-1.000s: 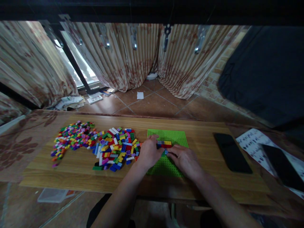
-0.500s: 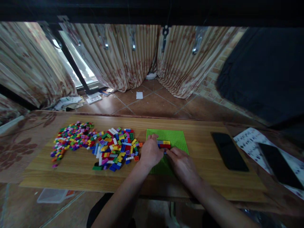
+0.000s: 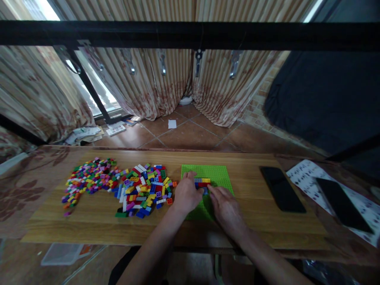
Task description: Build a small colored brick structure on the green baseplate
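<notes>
A green studded baseplate (image 3: 219, 172) lies on the wooden board, with a small build of toy bricks on it. The build shows a grey-blue and yellow upper row, a red brick (image 3: 204, 184) and a blue brick (image 3: 205, 191) on the near side. My left hand (image 3: 187, 194) is curled closed around the build's left end, its thumb by the blue brick. At the right end my right hand (image 3: 225, 204) has its fingertips closed against the bricks. My fingers hide part of the build.
Left of the plate lies a pile of larger mixed bricks (image 3: 145, 190), then a heap of small ones (image 3: 92, 174). A black phone (image 3: 282, 189) rests to the right. Beyond it a dark device (image 3: 341, 204) lies on a printed sheet (image 3: 308, 174).
The camera view has tilted up slightly and shifted. My right fingertips have eased back a little, so more of the blue brick shows. My left hand stays at the build.
</notes>
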Available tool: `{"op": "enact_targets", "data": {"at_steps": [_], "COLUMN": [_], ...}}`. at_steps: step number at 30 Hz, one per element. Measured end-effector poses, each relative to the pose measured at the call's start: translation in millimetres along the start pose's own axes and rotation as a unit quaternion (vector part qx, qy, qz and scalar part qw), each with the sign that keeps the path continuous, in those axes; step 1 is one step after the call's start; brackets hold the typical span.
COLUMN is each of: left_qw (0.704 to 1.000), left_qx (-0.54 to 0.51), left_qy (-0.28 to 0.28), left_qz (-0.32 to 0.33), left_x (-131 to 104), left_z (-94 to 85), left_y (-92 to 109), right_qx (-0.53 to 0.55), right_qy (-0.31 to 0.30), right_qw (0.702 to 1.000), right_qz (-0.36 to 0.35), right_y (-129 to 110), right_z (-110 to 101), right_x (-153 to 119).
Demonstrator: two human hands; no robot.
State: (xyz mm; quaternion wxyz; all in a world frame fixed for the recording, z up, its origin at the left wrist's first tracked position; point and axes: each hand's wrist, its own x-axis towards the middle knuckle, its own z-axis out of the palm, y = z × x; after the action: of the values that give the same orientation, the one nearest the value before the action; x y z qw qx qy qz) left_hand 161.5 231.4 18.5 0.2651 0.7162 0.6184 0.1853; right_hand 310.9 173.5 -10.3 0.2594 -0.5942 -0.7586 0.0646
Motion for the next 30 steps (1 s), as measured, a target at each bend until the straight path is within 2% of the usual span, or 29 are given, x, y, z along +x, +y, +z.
{"op": "enact_targets", "data": {"at_steps": [5,9,13,17,26,30], "left_qw": [0.999,0.999,1.000,0.998,0.998,0.999], "left_qx": [-0.029,-0.031,0.017,0.045,0.040,0.029], "left_qy": [-0.027,-0.019,0.012,0.016,0.010,0.022], "left_qz": [-0.006,-0.022,-0.018,-0.033,-0.055,-0.037], "left_x": [5,6,3,1,0,-5], "left_z": [-6.2,-6.4,0.6,5.4,3.8,6.2], "left_y": [-2,0,3,6,14,10], "right_qx": [0.119,0.145,0.161,0.167,0.165,0.160], "right_qy": [0.111,0.159,0.162,0.150,0.133,0.131], "right_qw": [0.979,0.963,0.958,0.960,0.965,0.967], "right_qz": [0.120,0.161,0.170,0.169,0.157,0.148], "right_y": [17,30,33,28,23,17], "right_z": [-19,-30,-33,-33,-35,-32], "right_x": [26,39,40,39,38,39]}}
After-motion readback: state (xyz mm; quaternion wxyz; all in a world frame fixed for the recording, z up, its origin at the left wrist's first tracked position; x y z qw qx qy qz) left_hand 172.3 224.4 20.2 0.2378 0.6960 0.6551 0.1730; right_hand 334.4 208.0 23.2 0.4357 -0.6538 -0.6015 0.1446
